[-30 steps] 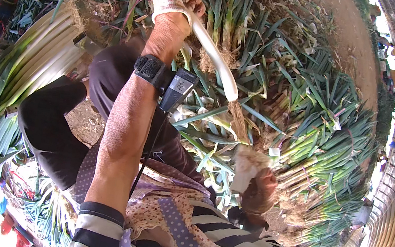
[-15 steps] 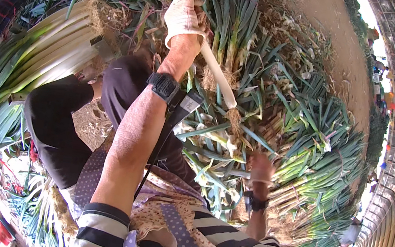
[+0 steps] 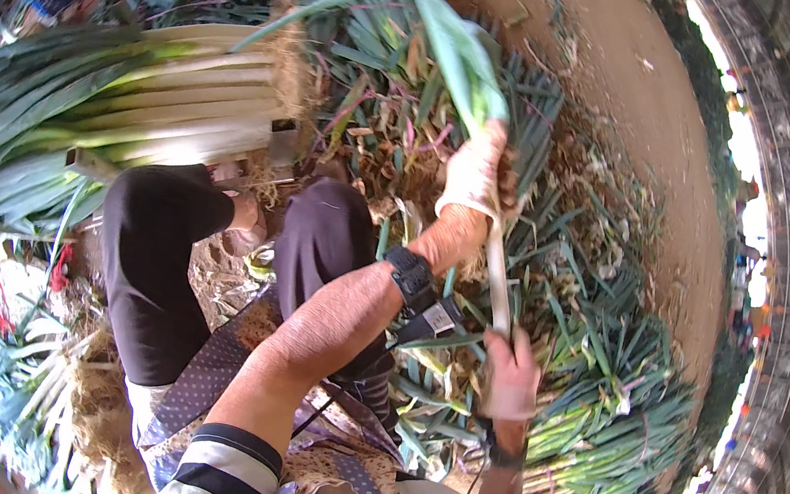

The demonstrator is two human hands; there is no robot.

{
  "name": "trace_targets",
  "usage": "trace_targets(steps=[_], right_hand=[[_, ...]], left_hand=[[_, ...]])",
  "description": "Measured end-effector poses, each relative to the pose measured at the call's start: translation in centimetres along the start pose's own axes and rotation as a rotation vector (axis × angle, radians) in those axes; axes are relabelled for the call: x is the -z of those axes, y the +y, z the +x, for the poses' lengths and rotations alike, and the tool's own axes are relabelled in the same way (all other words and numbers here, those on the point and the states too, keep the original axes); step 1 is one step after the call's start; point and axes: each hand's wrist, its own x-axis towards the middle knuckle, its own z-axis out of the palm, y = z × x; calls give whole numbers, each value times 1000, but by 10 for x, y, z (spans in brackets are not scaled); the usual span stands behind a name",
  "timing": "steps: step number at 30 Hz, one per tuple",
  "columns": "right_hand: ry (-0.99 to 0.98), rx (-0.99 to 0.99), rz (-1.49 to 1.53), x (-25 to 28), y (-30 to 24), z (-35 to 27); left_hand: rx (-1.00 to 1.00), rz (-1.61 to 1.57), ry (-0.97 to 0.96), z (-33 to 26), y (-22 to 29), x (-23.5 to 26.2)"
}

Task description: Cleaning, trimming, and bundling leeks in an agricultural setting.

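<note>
In a pale glove, my left hand [image 3: 474, 179] is closed around a long green onion [image 3: 499, 290] where its white stalk turns into green leaves. The leaves stretch up and away toward the top, blurred. Lower down, my right hand [image 3: 510, 374], smeared by motion, has its fingers around the bottom end of the same stalk. Its roots are hidden there. Off to the left, a thick row of white-stalked green onions [image 3: 194, 97] lies side by side on a low metal frame [image 3: 283, 140], roots toward the middle.
Unpeeled green onions [image 3: 593, 416] are heaped at the right, beside stripped leaves and scraps [image 3: 615, 187]. More white-stalked onions [image 3: 42, 389] lie at lower left. My bent knees [image 3: 326, 237] stand in the middle. A dirt path [image 3: 621, 77] runs beside a curved translucent wall [image 3: 787, 333].
My left hand has shifted right and nearer with the green onion. My right hand has moved up onto the stalk's lower end, which hung free before. The view has swung a little left.
</note>
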Motion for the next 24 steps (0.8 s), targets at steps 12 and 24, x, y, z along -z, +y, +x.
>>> trace_targets(steps=[12, 24], right_hand=[[-111, -622, 582, 88, -61, -38], [-599, 72, 601, -60, -154, 250]], left_hand=[[-301, -398, -495, -22, 148, 1], [-1324, 7, -130, -159, 480, 60]])
